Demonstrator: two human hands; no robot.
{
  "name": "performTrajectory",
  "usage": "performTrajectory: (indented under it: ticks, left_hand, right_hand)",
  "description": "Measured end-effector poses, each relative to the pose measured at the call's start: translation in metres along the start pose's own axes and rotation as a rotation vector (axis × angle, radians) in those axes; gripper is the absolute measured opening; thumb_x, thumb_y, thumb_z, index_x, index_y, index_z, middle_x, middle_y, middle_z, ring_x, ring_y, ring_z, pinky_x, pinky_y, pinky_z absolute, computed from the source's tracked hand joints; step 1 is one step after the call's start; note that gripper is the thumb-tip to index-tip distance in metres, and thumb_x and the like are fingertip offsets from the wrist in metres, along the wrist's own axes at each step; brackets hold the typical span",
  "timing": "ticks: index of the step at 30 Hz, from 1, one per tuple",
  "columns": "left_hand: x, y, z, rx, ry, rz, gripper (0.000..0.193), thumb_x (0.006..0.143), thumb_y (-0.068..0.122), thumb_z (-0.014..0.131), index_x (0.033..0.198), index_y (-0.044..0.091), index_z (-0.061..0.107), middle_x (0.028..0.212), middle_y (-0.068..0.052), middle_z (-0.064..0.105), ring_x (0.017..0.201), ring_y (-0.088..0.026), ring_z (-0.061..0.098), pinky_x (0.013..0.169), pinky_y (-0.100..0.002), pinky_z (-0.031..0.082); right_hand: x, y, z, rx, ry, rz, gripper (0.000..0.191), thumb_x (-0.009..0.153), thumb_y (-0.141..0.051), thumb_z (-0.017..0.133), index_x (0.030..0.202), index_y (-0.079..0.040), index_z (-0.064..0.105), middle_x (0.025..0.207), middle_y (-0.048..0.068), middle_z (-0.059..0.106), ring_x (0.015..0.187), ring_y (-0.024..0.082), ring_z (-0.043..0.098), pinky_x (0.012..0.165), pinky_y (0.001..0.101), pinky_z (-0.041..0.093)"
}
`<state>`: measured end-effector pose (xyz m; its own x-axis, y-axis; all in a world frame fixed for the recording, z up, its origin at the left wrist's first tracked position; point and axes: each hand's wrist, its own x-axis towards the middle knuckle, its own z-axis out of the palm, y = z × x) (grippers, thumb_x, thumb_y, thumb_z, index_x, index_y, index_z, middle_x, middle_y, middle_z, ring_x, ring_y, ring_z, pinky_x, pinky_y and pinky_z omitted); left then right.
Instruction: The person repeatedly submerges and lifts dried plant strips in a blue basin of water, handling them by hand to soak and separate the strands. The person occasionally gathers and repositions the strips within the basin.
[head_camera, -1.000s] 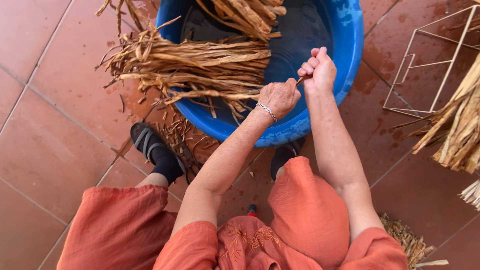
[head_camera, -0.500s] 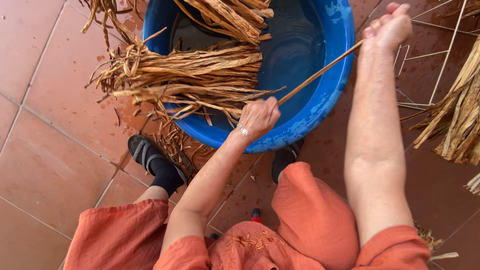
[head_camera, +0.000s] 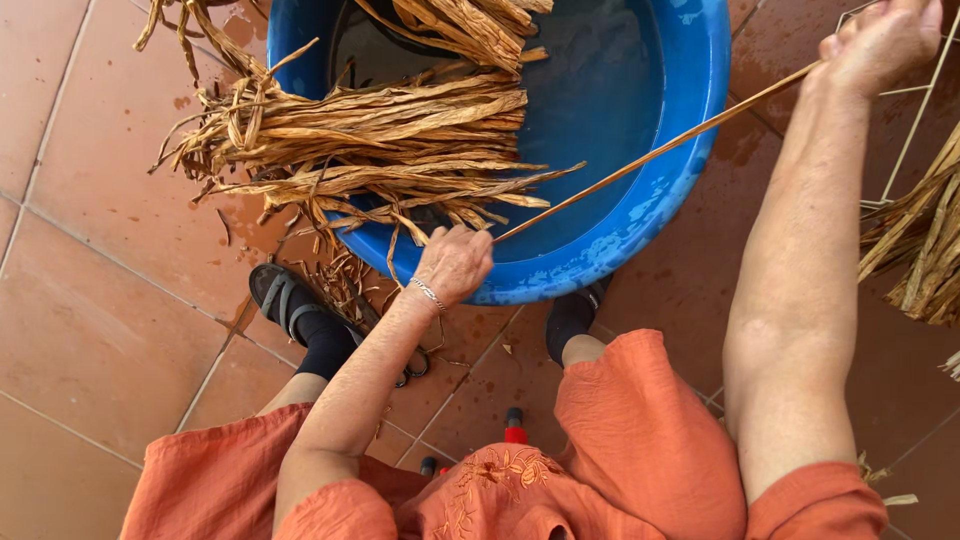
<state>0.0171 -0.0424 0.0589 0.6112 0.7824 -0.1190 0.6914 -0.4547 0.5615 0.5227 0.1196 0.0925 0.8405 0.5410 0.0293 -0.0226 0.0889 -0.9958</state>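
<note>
the blue tub (head_camera: 640, 215) looks like glossy, wet plastic. the dried leaf strips (head_camera: 380, 140) are rough and fibrous. the floor tiles (head_camera: 100, 300) are matt terracotta.

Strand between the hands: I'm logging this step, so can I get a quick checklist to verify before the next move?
1. Left hand pinches the strand end at the tub rim: ok.
2. Right hand grips the far end: ok.
3. Strand straight, no sag: ok.
4. Strand free of the bundle: cannot tell; it meets the bundle's tips at the left hand.
5. Wire frame out of the strand's way: ok.
6. Water in tub: cannot tell.
</note>
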Motion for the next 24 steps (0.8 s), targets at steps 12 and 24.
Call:
performTrajectory:
  ticks: [12,24]
  left_hand:
    - [0.064,0.014,0.027,0.025,0.035,-0.056,0.014,0.097,0.02,0.068,0.102,0.008,0.073,0.102,-0.012,0.068,0.106,-0.032,0.06,0.09,-0.046,0.05]
    - [0.15,0.042,0.039,-0.129,0.308,-0.224,0.013,0.093,0.023,0.066,0.094,0.012,0.071,0.087,-0.01,0.068,0.09,-0.032,0.065,0.078,-0.046,0.049]
  right_hand:
    - [-0.194,0.063,0.058,-0.953,-0.858,0.368,0.023,0.1,-0.004,0.049,0.115,-0.007,0.067,0.078,0.012,0.069,0.061,0.019,0.069,0.049,0.033,0.053]
    - [-0.209,0.066,0.036,-0.695,-0.721,0.509,0.027,0.096,-0.033,0.073,0.11,-0.009,0.073,0.09,0.006,0.066,0.078,0.014,0.06,0.066,0.029,0.048]
